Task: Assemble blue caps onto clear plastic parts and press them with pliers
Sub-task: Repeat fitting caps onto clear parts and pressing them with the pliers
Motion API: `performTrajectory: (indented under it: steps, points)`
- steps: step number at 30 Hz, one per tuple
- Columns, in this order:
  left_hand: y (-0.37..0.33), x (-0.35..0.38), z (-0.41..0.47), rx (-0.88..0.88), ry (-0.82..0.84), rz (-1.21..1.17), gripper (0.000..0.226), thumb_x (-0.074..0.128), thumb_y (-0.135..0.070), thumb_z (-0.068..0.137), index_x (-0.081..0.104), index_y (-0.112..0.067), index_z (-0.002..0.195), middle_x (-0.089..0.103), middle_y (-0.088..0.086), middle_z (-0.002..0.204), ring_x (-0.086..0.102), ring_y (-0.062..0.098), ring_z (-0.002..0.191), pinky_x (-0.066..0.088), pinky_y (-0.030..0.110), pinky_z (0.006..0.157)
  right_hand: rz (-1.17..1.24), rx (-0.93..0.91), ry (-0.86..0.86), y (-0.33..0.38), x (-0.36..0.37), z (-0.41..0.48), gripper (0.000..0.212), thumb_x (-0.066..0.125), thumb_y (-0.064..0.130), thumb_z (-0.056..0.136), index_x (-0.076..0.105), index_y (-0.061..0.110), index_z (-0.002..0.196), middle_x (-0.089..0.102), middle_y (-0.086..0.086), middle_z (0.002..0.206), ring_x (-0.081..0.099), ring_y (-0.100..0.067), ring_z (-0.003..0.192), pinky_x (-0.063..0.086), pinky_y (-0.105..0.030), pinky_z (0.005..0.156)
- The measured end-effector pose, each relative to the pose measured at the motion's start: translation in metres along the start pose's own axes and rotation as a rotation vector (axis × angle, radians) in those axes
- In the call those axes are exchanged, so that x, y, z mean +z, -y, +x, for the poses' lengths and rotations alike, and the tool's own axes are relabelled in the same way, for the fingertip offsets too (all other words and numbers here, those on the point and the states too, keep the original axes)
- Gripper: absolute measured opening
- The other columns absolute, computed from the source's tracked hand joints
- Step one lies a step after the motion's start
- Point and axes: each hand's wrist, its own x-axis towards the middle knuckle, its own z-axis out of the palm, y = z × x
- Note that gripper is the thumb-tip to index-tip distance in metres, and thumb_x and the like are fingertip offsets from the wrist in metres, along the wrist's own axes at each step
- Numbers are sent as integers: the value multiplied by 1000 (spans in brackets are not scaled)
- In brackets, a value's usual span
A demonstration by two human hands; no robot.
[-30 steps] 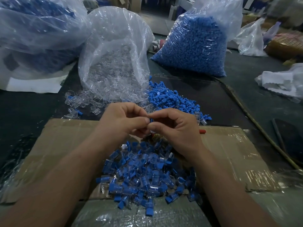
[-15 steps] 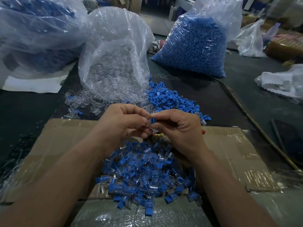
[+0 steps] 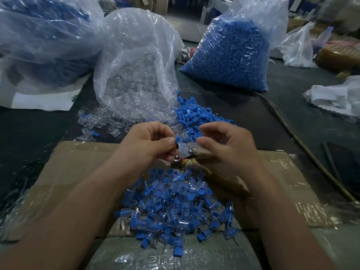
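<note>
Left hand: my feed shows the left hand just above centre, thumb and forefinger pinching a small piece at its tips, the other fingers curled beneath.
Held piece: a clear plastic part with a blue cap on its upper end. It is raised off the cardboard, between the two hands.
Right hand: the right hand is at 3 o'clock of the held piece, close but not touching it. Thumb and upper fingers are loosely curled with a gap between them, pinching nothing.
Pliers: the pliers have their metal head just under the held piece, and the tape-wrapped handles run back beneath the right palm. This part is blurred, and I cannot tell whether the hidden fingers grip them.
Finished pile: a heap of capped clear parts lies at 6 o'clock of the hands, on the taped cardboard sheet.
Loose caps: a spill of blue caps lies at 12 o'clock of the hands, on the dark table.
Loose clear parts: a scatter lies at 10 o'clock.
Bags: an open bag of clear parts at 11 o'clock, a full bag of blue caps at 1 o'clock, and a large hazy bag at far 10 o'clock.
</note>
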Motion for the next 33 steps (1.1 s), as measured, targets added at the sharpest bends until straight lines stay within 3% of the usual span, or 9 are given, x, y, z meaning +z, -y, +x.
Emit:
performTrajectory:
  steps: [3, 7, 10, 14, 21, 27, 33]
  points:
    - [-1, -2, 1, 20, -60, -28, 10, 55, 3, 81, 56, -5, 77, 63, 0, 56, 63, 11, 55, 50, 17, 48, -176, 117, 8, -13, -23, 5, 25, 74, 27, 73, 63, 37, 93, 58, 27, 84, 56, 11, 82, 38, -5, 68]
    - [0, -3, 2, 60, -87, -12, 11, 55, 4, 81, 57, -6, 76, 62, -4, 55, 62, 9, 55, 51, 17, 49, -310, 282, 311, -18, -36, 3, 40, 76, 26, 72, 58, 35, 106, 53, 25, 93, 48, 10, 87, 32, -8, 66]
    - [0, -3, 3, 73, -95, -4, 12, 55, 5, 81, 57, -6, 76, 63, -4, 55, 61, 9, 54, 50, 17, 49, -322, 356, 506, -16, -35, -1, 61, 80, 32, 64, 50, 38, 117, 45, 26, 102, 46, 3, 93, 36, -18, 75]
    - [1, -3, 4, 75, -93, 3, 13, 55, 5, 81, 57, -6, 76, 63, -4, 55, 62, 8, 54, 51, 17, 49, -464, 315, 556, -13, -29, 0, 83, 83, 40, 57, 41, 37, 129, 36, 18, 113, 35, -6, 107, 36, -31, 93]
    - [2, -2, 4, 68, -94, -16, 12, 55, 5, 80, 56, -6, 75, 62, -3, 55, 62, 9, 54, 51, 18, 49, -590, 251, 466, -8, -23, 3, 62, 75, 35, 67, 51, 35, 125, 40, 18, 95, 40, -4, 87, 33, -22, 66]
    - [1, -2, 4, 78, -96, -10, 12, 54, 5, 80, 56, -6, 76, 62, -4, 55, 61, 8, 53, 51, 17, 49, -692, 182, 371, -6, -10, 5, 23, 66, 26, 77, 61, 30, 99, 48, 13, 84, 44, -5, 80, 32, -20, 60]
    - [2, -2, 4, 89, -115, -10, 13, 54, 5, 81, 56, -6, 76, 62, -4, 55, 61, 8, 54, 52, 17, 50, -737, 187, 298, -14, -1, 7, 22, 61, 20, 80, 49, 29, 97, 43, 11, 90, 40, -8, 84, 30, -21, 61]
